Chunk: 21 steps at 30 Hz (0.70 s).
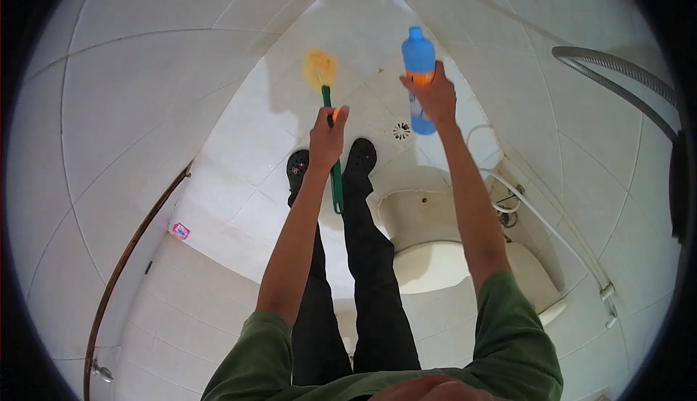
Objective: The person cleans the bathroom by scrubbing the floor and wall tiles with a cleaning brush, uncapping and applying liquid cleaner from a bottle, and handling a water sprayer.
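My left hand (327, 137) is closed round the green handle of a brush (336, 183), whose yellow bristle head (320, 68) points away from me over the tiled floor. A small orange thing shows at my left thumb; what it is I cannot make out. In my right hand (433, 96) is a blue bottle (418, 54) with an orange label, held upright in view with its neck pointing away. The fingers wrap round the bottle's middle. Brush and bottle are apart.
A floor drain (401, 131) lies just left of the bottle. The toilet (428, 267) stands below my right forearm. A white hose (552, 230) and a metal shower hose (617, 63) are on the right. My dark shoes (361, 156) rest on the floor. A small pink packet (180, 231) lies left.
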Tool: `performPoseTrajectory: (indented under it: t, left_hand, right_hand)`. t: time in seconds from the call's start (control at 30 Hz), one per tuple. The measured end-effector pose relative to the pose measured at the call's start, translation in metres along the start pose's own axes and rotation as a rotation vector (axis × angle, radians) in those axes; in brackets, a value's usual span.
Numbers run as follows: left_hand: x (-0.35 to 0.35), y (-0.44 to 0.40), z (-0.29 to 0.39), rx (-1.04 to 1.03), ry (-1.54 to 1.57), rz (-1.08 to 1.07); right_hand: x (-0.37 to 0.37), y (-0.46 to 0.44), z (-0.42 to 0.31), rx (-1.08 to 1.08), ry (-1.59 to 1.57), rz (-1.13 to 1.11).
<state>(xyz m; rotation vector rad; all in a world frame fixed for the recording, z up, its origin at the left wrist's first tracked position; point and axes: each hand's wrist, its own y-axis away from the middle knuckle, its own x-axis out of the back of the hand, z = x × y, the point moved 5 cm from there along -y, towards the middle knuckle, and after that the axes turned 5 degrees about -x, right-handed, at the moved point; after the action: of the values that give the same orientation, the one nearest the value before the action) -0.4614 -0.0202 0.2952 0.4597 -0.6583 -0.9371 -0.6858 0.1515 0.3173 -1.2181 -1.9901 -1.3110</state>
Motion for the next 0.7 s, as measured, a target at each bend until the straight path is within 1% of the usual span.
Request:
performPoseTrajectory:
  t: [0.1,0.27,0.33,0.4,0.47,0.57,0.63,0.7]
  left_hand:
    - [0.002,0.021,-0.054,0.077,-0.052,-0.025]
    - [0.013,0.059,-0.113,0.211,-0.134,-0.066]
    - [0.016,0.072,-0.14,0.253,-0.15,-0.076]
    - [0.02,0.081,-0.167,0.211,-0.198,-0.056]
    - [0.027,0.09,-0.178,0.193,-0.222,-0.036]
    - [0.037,0.098,-0.186,0.207,-0.23,-0.017]
    - [0.04,0.1,-0.187,0.222,-0.244,-0.017]
    - [0.044,0.103,-0.183,0.306,-0.217,-0.064]
  right_hand:
    - [0.0,-0.042,-0.017,0.011,0.027,-0.013]
    - [-0.005,-0.093,-0.037,0.062,0.081,-0.026]
    - [-0.004,-0.108,-0.045,0.061,0.148,-0.047]
    - [-0.004,-0.121,-0.051,0.042,0.178,-0.091]
    - [-0.005,-0.132,-0.054,0.006,0.174,-0.158]
    - [-0.008,-0.137,-0.06,0.029,0.193,-0.128]
    - [-0.007,-0.133,-0.066,0.059,0.148,-0.13]
    - [-0.012,-0.126,-0.071,0.094,0.127,-0.139]
